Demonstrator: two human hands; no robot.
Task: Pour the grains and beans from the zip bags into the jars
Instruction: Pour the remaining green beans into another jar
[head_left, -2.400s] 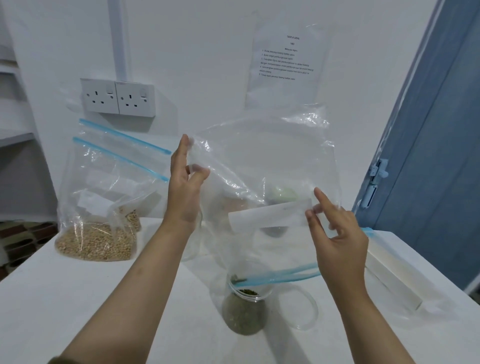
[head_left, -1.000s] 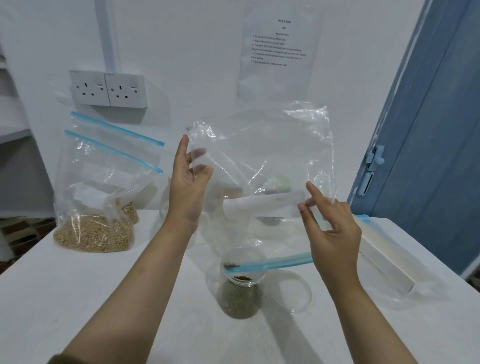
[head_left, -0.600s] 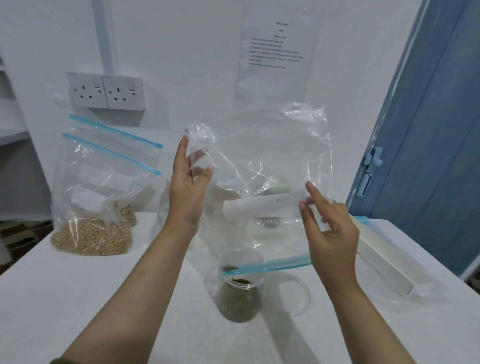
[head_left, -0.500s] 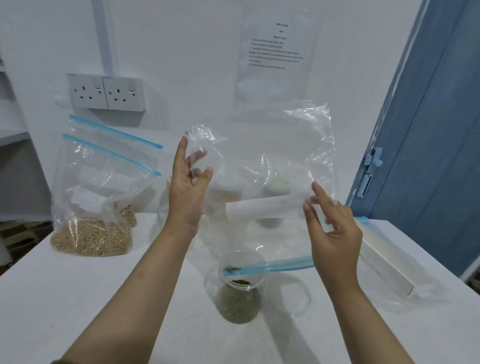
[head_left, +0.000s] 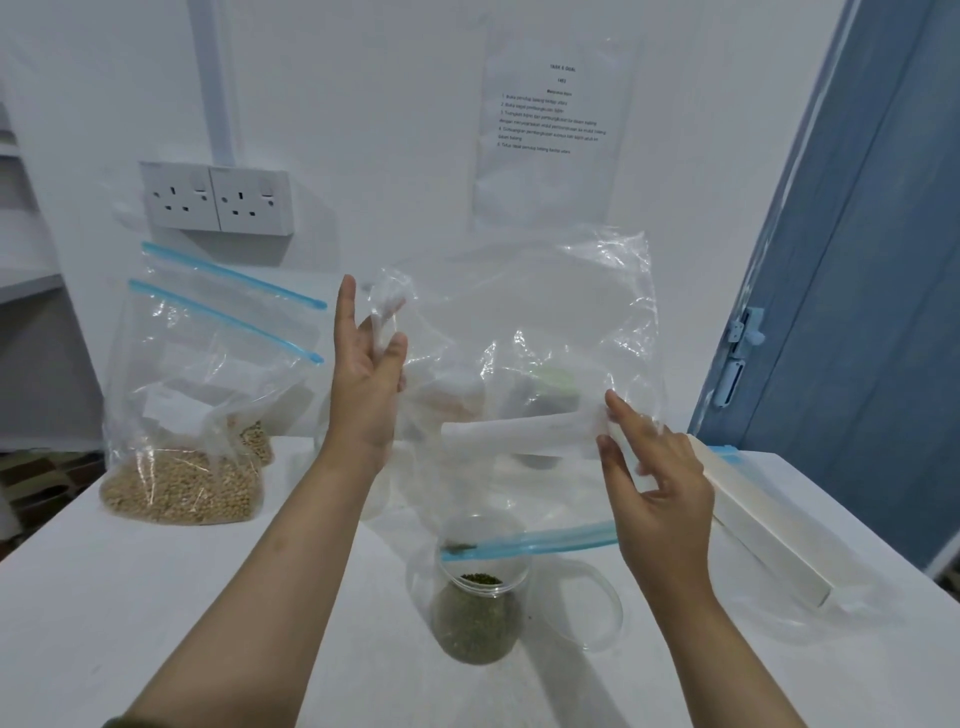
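Above the open jar (head_left: 475, 603), an emptied clear zip bag (head_left: 524, 353) hangs upside down, blue zip strip at the bottom, right over the jar mouth. Left hand (head_left: 366, 374) pinches the bag's upper left corner between thumb and fingers. Right hand (head_left: 657, 493) pinches the bag's right edge beside the white label strip. A few green beans cling at the zip's left end. Jar sits on the white counter (head_left: 156, 597), part-filled with green beans, its clear lid (head_left: 582, 605) lying just to the right. Back left on the counter: two zip bags (head_left: 197, 415) of tan grain, upright, zips closed. White box (head_left: 769, 525) at the right edge. More jars behind the held bag, blurred.
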